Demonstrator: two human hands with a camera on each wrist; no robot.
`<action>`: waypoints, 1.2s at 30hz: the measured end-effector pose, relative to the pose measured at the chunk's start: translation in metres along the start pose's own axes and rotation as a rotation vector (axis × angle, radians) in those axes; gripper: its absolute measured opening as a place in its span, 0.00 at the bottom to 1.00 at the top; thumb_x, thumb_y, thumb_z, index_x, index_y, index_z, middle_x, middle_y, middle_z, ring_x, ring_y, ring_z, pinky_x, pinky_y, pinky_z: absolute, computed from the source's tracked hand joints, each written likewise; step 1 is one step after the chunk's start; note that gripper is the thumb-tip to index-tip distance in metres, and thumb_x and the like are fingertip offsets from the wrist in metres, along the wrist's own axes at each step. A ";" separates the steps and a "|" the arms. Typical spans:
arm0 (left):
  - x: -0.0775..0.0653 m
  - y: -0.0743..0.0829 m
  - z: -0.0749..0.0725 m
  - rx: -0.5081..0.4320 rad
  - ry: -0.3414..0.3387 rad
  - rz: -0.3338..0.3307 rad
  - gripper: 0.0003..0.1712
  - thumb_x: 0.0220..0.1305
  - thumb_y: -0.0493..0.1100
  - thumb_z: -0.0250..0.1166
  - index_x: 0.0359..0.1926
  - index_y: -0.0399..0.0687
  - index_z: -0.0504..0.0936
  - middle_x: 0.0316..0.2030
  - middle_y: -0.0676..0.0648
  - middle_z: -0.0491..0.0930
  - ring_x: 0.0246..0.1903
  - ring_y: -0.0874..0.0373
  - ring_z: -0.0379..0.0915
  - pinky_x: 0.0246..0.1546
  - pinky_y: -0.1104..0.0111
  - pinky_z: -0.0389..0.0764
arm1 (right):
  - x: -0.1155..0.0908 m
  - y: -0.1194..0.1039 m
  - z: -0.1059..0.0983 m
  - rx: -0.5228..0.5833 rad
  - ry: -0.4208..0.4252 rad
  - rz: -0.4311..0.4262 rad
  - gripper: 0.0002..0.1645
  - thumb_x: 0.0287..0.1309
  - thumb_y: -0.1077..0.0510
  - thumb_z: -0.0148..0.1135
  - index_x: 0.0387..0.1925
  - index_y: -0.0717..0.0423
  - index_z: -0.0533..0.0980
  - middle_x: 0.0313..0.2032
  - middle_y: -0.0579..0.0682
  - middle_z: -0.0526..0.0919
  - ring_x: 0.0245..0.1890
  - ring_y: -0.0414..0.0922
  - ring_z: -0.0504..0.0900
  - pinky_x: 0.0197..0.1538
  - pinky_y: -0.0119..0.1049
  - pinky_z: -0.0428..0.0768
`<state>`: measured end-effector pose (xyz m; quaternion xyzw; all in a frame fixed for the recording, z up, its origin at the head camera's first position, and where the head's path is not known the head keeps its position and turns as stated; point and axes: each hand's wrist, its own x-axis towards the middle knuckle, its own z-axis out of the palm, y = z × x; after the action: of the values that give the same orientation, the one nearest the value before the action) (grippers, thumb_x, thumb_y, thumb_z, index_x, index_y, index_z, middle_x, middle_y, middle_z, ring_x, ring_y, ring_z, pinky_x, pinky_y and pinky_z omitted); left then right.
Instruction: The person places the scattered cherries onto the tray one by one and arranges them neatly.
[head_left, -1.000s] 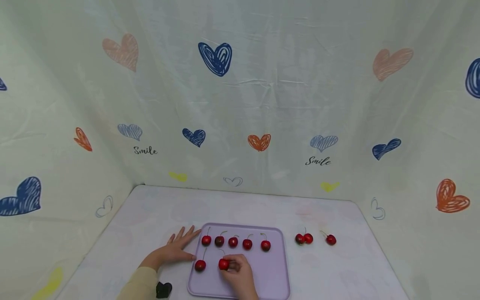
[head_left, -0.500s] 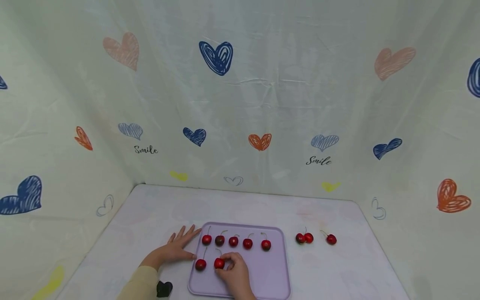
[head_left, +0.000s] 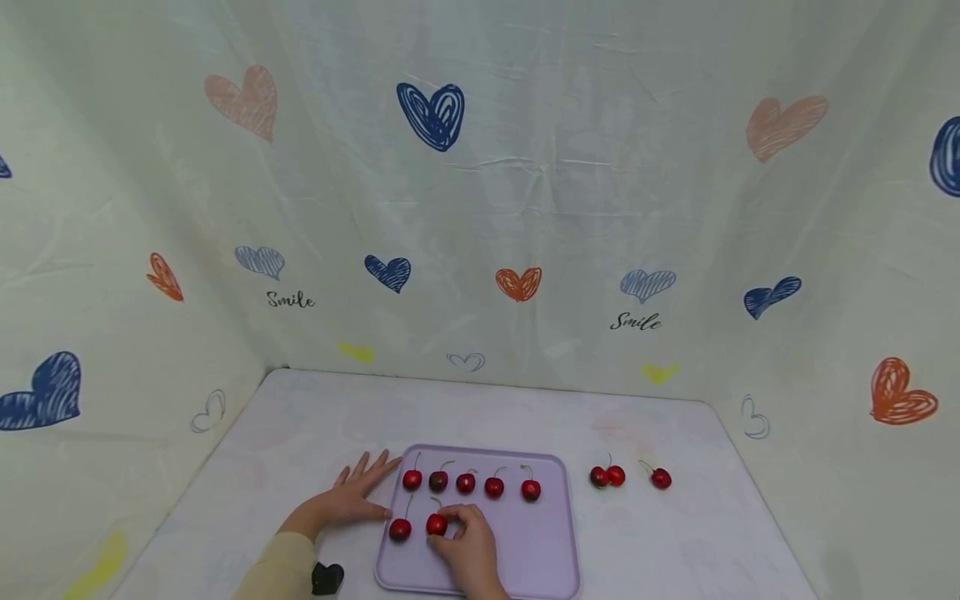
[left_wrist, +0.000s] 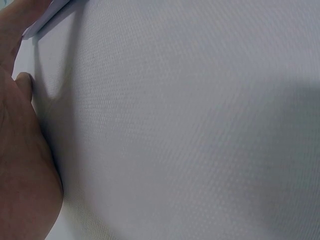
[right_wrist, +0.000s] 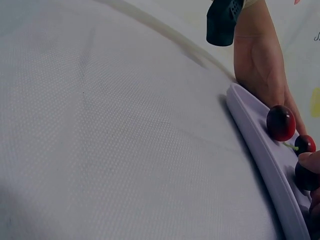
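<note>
In the head view a lilac tray [head_left: 525, 550] bears a back row of several red cherries [head_left: 466, 482] with stems. A front row starts with one cherry [head_left: 400, 530] at the left. Beside it, my right hand [head_left: 474, 546] pinches another cherry [head_left: 437, 524] between thumb and fingers, low at the tray. At the tray's left edge my left hand [head_left: 347, 502] lies with spread, straight fingers, its thumb and fingertips touching the rim. The right wrist view shows the pinched cherry [right_wrist: 306, 176] at its right edge, partly hidden by the thumb.
Right of the tray, two cherries [head_left: 607, 476] lie together on the white table [head_left: 637, 550], and a single cherry [head_left: 661, 478] lies apart. A dark wrist device [head_left: 327, 579] shows by the left sleeve [head_left: 279, 568]. A heart-printed curtain [head_left: 480, 208] hangs behind the table.
My right hand has moved slightly left with the cherry, bringing it nearer the front row's left cherry. The left hand has stayed at the tray's edge.
</note>
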<state>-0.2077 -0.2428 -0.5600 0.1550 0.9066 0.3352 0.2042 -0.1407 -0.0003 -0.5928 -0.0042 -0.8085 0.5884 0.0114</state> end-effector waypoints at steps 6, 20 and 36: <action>0.000 -0.001 -0.001 -0.007 -0.004 0.013 0.52 0.54 0.57 0.70 0.75 0.51 0.56 0.74 0.32 0.42 0.71 0.30 0.24 0.65 0.37 0.28 | 0.001 0.000 0.001 0.003 -0.008 0.005 0.18 0.36 0.62 0.79 0.34 0.50 0.84 0.30 0.38 0.74 0.19 0.33 0.67 0.22 0.28 0.68; 0.000 0.000 0.001 0.016 0.002 -0.005 0.52 0.53 0.55 0.71 0.75 0.50 0.57 0.75 0.34 0.44 0.71 0.31 0.24 0.66 0.37 0.30 | 0.002 0.001 -0.001 -0.012 -0.038 0.031 0.18 0.39 0.60 0.78 0.37 0.50 0.84 0.30 0.39 0.74 0.19 0.35 0.67 0.21 0.28 0.68; 0.000 -0.003 0.002 0.015 0.010 -0.015 0.52 0.52 0.55 0.72 0.75 0.51 0.57 0.75 0.34 0.44 0.71 0.31 0.24 0.66 0.37 0.30 | 0.002 0.002 0.000 -0.003 -0.041 0.025 0.20 0.38 0.61 0.78 0.39 0.53 0.84 0.32 0.39 0.75 0.19 0.35 0.67 0.21 0.28 0.68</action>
<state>-0.2072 -0.2438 -0.5631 0.1478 0.9113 0.3277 0.2009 -0.1425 0.0003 -0.5947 -0.0024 -0.8093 0.5873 -0.0127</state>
